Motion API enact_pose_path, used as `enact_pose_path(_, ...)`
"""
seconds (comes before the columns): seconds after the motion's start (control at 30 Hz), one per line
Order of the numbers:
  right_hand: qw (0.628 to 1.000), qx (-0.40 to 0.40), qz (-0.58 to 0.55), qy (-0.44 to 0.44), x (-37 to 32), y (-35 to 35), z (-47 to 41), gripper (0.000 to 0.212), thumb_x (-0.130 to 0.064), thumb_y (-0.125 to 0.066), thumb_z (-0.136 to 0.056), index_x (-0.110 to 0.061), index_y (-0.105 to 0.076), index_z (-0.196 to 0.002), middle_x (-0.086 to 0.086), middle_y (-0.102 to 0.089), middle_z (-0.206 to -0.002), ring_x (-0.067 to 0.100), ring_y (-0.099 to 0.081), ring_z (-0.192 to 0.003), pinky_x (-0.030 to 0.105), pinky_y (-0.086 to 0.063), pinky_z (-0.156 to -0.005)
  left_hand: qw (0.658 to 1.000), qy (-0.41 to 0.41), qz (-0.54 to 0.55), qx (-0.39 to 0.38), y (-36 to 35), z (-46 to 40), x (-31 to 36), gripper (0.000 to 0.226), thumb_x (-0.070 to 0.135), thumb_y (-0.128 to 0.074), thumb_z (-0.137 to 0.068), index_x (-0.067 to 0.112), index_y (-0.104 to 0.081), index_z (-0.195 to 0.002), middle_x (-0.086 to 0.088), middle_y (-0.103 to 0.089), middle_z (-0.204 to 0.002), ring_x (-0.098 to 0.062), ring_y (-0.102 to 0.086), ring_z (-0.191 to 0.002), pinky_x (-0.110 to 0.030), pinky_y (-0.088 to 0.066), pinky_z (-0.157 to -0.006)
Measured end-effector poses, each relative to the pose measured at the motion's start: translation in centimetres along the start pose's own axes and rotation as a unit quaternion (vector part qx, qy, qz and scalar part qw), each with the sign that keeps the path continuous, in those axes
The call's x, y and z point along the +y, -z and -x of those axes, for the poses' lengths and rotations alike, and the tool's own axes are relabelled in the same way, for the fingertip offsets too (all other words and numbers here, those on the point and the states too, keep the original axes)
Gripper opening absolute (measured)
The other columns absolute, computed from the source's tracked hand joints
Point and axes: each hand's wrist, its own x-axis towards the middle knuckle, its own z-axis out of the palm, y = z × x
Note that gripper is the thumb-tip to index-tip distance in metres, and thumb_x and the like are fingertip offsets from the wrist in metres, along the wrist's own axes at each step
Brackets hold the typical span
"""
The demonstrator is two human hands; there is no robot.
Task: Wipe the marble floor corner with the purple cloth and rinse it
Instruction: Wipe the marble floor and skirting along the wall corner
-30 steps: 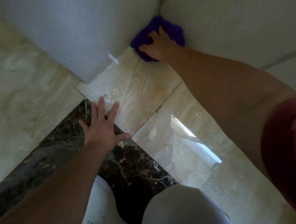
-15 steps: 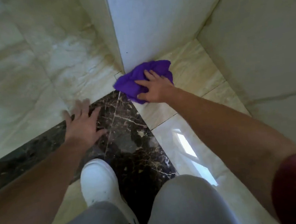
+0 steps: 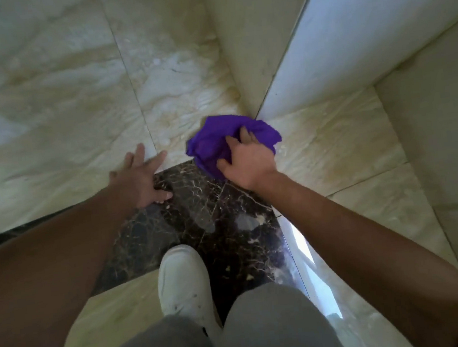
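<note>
Just right of the frame's centre, the right hand (image 3: 245, 162) presses the bunched purple cloth (image 3: 211, 143) onto the pale floor (image 3: 63, 119) with its fingers spread, at the foot of the white wall (image 3: 335, 45). Left of it, the left hand (image 3: 139, 179) lies flat with spread fingers, holding nothing, across the edge of the dark tile (image 3: 198, 218).

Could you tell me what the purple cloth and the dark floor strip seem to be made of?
The purple cloth looks like soft, matte fabric, perhaps microfibre: it bunches into folds. The dark floor strip looks like polished marble or a marble-look tile: pale veins and glossy reflections.
</note>
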Motion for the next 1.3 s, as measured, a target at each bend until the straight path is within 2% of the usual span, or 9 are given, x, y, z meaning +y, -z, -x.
enact_pose_path(0.07, 1.0, -0.012, 0.0, 0.009, -1.3, -0.1, -1.2, 0.085, -0.06, -0.048, -0.093, -0.016, -0.02, -0.16, 0.025, -0.003, -0.169, 0.04, -0.008, -0.157, 0.049, -0.022, -0.124, 1.0, -0.007, -0.017, 0.016, 1.1, -0.7, -0.5, 0.101, 0.066, -0.067, -0.082, 0.047, -0.004, -0.159, -0.002, 0.018, -0.172, -0.031, 0.011, -0.159, -0.065, -0.004, -0.124)
enact_pose_path(0.17, 1.0, 0.009, -0.005, 0.012, -1.1, -1.1, -2.1, 0.09, -0.067, -0.042, -0.094, -0.019, -0.009, -0.162, 0.023, 0.007, -0.169, 0.036, 0.003, -0.158, 0.048, -0.011, -0.126, 0.992, -0.016, -0.053, 0.111, 1.9, -2.6, -1.3, 0.099, 0.074, -0.056, -0.084, 0.041, -0.004, -0.161, -0.004, 0.015, -0.172, -0.033, 0.019, -0.158, -0.061, 0.005, -0.125)
enact_pose_path(0.3, 0.998, 0.041, -0.041, 0.013, -0.8, -1.8, -3.3, 0.089, -0.066, -0.043, -0.094, -0.021, -0.009, -0.163, 0.017, 0.007, -0.171, 0.03, 0.004, -0.159, 0.045, -0.01, -0.126, 0.98, -0.007, -0.037, 0.196, 2.5, -6.3, -1.6, 0.083, 0.071, -0.036, -0.093, 0.035, -0.003, -0.161, -0.006, 0.012, -0.173, -0.033, 0.016, -0.158, -0.061, 0.002, -0.125)
enact_pose_path(0.47, 0.997, 0.054, -0.034, -0.038, -3.7, -1.4, -6.6, 0.087, -0.06, -0.041, -0.097, -0.017, -0.006, -0.163, 0.02, 0.009, -0.17, 0.031, 0.006, -0.158, 0.045, -0.009, -0.125, 0.959, 0.001, -0.021, 0.284, 4.2, -10.1, -3.8, 0.076, 0.066, -0.028, -0.097, 0.028, -0.01, -0.161, -0.011, 0.001, -0.173, -0.036, 0.005, -0.159, -0.064, -0.002, -0.125)
enact_pose_path(0.63, 0.998, 0.034, -0.025, -0.051, -6.0, 3.1, -15.8, 0.082, -0.06, -0.039, -0.099, -0.017, -0.009, -0.162, 0.017, 0.009, -0.17, 0.03, 0.006, -0.159, 0.047, -0.014, -0.124, 0.96, 0.024, -0.051, 0.273, 7.2, -14.1, -7.9, 0.082, 0.077, -0.007, -0.091, 0.034, -0.002, -0.161, -0.013, 0.006, -0.172, -0.037, 0.007, -0.159, -0.064, -0.002, -0.124)
enact_pose_path(0.83, 0.996, 0.059, 0.006, -0.065, -8.3, 6.0, -24.2, 0.088, -0.068, -0.037, -0.096, -0.02, -0.005, -0.163, 0.016, 0.012, -0.17, 0.03, 0.009, -0.158, 0.047, -0.01, -0.125, 0.947, -0.015, -0.033, 0.32, 13.0, -19.3, -9.9, 0.073, 0.065, -0.022, -0.097, 0.029, -0.017, -0.16, -0.013, -0.001, -0.173, -0.037, 0.002, -0.159, -0.063, -0.003, -0.125)
enact_pose_path(0.93, 0.996, 0.072, 0.013, -0.058, -9.5, 7.7, -29.0, 0.088, -0.07, -0.034, -0.095, -0.022, -0.004, -0.163, 0.015, 0.012, -0.171, 0.029, 0.008, -0.158, 0.048, -0.008, -0.125, 0.943, 0.058, 0.044, 0.325, 15.1, -22.1, -10.3, 0.083, 0.068, -0.019, -0.097, 0.019, -0.007, -0.163, -0.013, 0.004, -0.173, -0.033, 0.007, -0.16, -0.06, -0.001, -0.126)
enact_pose_path(1.03, 0.994, 0.091, 0.033, -0.059, -10.8, 9.4, -34.2, 0.089, -0.072, -0.03, -0.095, -0.022, -0.002, -0.163, 0.016, 0.011, -0.17, 0.03, 0.007, -0.158, 0.048, -0.007, -0.125, 0.934, 0.078, 0.072, 0.342, 15.5, -23.6, -10.0, 0.087, 0.069, -0.015, -0.097, 0.013, -0.003, -0.163, -0.016, 0.006, -0.172, -0.034, 0.009, -0.159, -0.061, 0.002, -0.126)
enact_pose_path(1.3, 0.99, 0.107, 0.062, -0.064, -14.6, 15.9, -47.1, 0.081, -0.07, -0.021, -0.097, -0.024, -0.009, -0.163, 0.012, 0.005, -0.172, 0.029, 0.003, -0.159, 0.048, -0.006, -0.125, 0.917, 0.062, 0.069, 0.387, 14.9, -24.0, -10.3, 0.084, 0.062, -0.029, -0.096, 0.008, -0.019, -0.161, -0.021, -0.009, -0.17, -0.037, -0.005, -0.159, -0.063, -0.008, -0.125)
